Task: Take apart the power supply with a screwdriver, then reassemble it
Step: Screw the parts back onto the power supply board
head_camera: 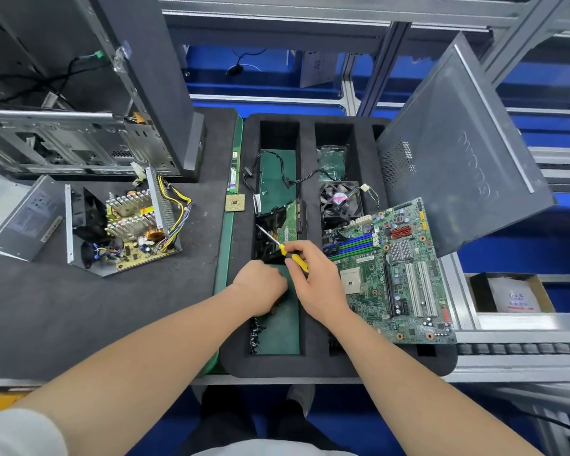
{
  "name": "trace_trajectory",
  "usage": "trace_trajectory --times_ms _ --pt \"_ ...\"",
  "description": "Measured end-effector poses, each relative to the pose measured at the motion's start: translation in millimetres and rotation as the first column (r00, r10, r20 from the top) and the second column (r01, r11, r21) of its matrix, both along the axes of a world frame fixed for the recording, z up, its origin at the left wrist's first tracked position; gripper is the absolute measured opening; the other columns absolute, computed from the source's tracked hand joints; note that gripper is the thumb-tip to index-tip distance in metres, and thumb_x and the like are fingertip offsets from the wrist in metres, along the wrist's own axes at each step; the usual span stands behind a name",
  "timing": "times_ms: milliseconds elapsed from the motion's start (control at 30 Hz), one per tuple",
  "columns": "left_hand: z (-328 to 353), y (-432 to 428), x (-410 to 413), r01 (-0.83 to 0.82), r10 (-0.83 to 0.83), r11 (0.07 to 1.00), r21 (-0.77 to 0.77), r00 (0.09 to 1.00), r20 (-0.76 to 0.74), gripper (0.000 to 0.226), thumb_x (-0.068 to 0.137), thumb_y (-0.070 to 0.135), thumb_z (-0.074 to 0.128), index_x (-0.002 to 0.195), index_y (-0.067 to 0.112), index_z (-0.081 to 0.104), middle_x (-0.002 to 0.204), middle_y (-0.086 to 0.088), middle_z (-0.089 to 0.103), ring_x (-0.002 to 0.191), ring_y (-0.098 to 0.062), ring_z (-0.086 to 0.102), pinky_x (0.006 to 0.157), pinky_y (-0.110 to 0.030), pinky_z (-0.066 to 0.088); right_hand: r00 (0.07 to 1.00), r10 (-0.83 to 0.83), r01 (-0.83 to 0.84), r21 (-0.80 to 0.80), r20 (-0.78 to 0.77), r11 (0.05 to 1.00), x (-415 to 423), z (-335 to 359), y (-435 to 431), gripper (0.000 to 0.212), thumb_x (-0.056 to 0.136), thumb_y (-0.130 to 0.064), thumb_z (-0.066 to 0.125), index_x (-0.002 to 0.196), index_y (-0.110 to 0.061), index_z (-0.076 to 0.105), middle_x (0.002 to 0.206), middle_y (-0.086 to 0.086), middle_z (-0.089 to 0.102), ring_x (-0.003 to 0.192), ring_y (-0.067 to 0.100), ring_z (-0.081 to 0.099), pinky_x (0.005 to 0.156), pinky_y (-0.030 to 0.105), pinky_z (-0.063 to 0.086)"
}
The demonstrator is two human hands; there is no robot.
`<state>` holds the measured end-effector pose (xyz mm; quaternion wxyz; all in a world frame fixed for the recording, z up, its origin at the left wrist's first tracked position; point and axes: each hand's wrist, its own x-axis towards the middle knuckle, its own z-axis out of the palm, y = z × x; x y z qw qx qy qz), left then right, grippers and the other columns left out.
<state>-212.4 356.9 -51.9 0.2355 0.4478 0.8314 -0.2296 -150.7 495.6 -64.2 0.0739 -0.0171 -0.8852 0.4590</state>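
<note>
Right hand (313, 281), yellow screwdriver (297, 259); labels (30, 213) illegible

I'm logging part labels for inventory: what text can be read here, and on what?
None reads clearly.
Embossed logo on the side panel: too faint.
Label on the power supply cover: blurred.
Sticker on the fan: too small.
Print on the motherboard: too small.
Red print on the boxed packet: blurred.

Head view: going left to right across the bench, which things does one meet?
Metal cover, open power supply, processor chip, screwdriver, motherboard, cardboard box.
</note>
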Motion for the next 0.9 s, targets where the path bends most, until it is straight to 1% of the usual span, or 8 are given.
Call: trace_trajectory --times_ms 100,167,267,433,533,700,833,900 --pt "-2.5 -2.9 11.2 0.052 -0.051 0.998 -0.048 0.998 0.023 0.040 0.088 0.057 0.071 0.112 0.025 0.068 0.113 0.001 0.070 0.109 -0.022 0.063 0.104 -0.037 0.043 1.000 -0.003 0.003 0.003 -0.004 1.000 -0.4 -0.2 -0.6 0.022 0.105 -0.014 0.058 0.126 -0.021 0.063 0.123 -0.014 0.065 0.115 -0.008 0.056 0.097 0.011 0.043" --pt "-7.9 -3.0 21.9 0.067 -0.067 0.993 -0.101 0.998 -0.005 0.046 0.089 0.054 0.073 0.123 0.024 0.067 0.122 0.000 0.069 0.118 -0.025 0.060 0.106 -0.039 0.038 1.000 -0.004 0.004 0.003 -0.005 1.000 -0.7 -0.8 -1.2 0.022 0.105 -0.015 0.058 0.126 -0.022 0.063 0.123 -0.015 0.065 0.115 -0.006 0.057 0.097 0.013 0.044" --pt "-11.2 1.1 33.4 0.062 -0.067 0.991 -0.122 0.997 -0.037 0.033 0.094 0.034 0.073 0.124 0.021 0.068 0.123 -0.002 0.070 0.123 -0.028 0.059 0.107 -0.039 0.038 1.000 -0.005 0.005 0.010 0.004 1.000 -0.3 0.1 -0.8 0.022 0.105 -0.016 0.059 0.126 -0.023 0.063 0.123 -0.015 0.065 0.114 -0.004 0.058 0.096 0.012 0.044" --pt "-4.0 0.6 40.2 -0.052 0.056 0.996 -0.069 0.996 0.065 0.025 0.092 -0.002 0.064 0.114 0.010 0.070 0.113 -0.005 0.071 0.106 -0.032 0.068 0.074 -0.037 0.045 1.000 -0.003 0.003 0.005 -0.004 1.000 -0.2 1.7 -1.8 0.023 0.105 -0.014 0.060 0.126 -0.022 0.063 0.123 -0.014 0.066 0.114 -0.004 0.058 0.096 0.011 0.043" --pt "-5.3 1.5 46.6 -0.180 0.182 0.983 -0.025 0.973 0.142 0.031 0.089 -0.009 0.065 0.115 0.007 0.067 0.115 -0.008 0.066 0.109 -0.035 0.066 0.072 -0.040 0.047 1.000 -0.005 0.006 0.001 -0.008 1.000 0.1 1.2 -1.5 0.023 0.105 -0.013 0.060 0.126 -0.021 0.063 0.123 -0.013 0.066 0.114 -0.003 0.058 0.096 0.011 0.043" --pt "-4.5 4.7 36.6 -0.391 0.360 0.915 0.102 0.903 0.237 0.033 0.093 -0.008 0.059 0.124 0.005 0.058 0.125 -0.014 0.055 0.114 -0.034 0.061 0.085 -0.042 0.053 1.000 -0.002 0.002 0.007 -0.013 1.000 0.0 0.4 -1.7 0.023 0.104 -0.012 0.060 0.126 -0.020 0.063 0.123 -0.012 0.066 0.114 -0.003 0.058 0.097 0.012 0.043" --pt "-9.5 17.5 29.0 -0.495 0.489 0.851 0.175 0.869 0.082 0.066 0.092 0.004 0.064 0.148 -0.004 0.030 0.141 -0.022 0.035 0.129 -0.036 0.041 0.110 -0.041 0.043 1.000 0.004 -0.004 0.023 -0.015 1.000 -0.3 -0.6 -1.5 0.023 0.104 -0.013 0.060 0.126 -0.021 0.062 0.124 -0.013 0.066 0.116 0.000 0.059 0.099 0.017 0.045" --pt "-12.8 25.6 35.8 -0.644 0.632 0.755 0.122 0.765 0.125 0.092 0.089 0.008 0.070 0.155 -0.010 0.008 0.156 -0.030 0.017 0.147 -0.044 0.023 0.123 -0.043 0.029 1.000 0.004 -0.003 0.030 -0.023 1.000 -0.4 -1.2 -1.0 0.023 0.104 -0.014 0.059 0.126 -0.020 0.063 0.124 -0.011 0.066 0.117 0.002 0.060 0.100 0.020 0.047"
